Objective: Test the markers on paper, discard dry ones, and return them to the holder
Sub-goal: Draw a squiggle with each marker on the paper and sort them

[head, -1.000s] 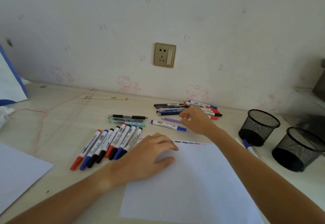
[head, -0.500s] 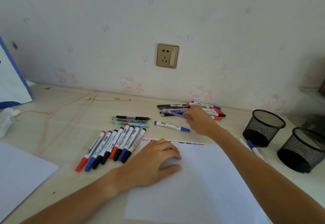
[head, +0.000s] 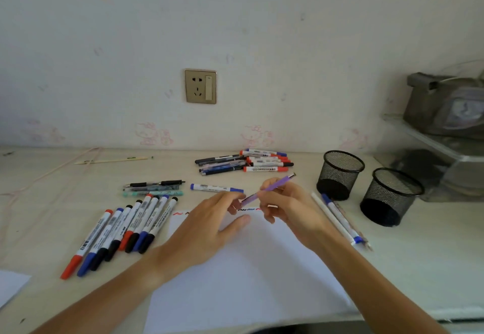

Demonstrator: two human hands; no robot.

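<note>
While raised over the far edge of the white paper (head: 251,281), right hand (head: 290,210) pinches purple pen (head: 272,187), tilted, tip toward left hand (head: 207,229). Left fingers curled at the pen's lower end; grip on it cannot be told. Marker row (head: 123,231) just left of the sheet, marker pile (head: 251,163) near the wall. Two mesh holders (head: 340,174) well right; bare desk (head: 419,268) before them.
</note>
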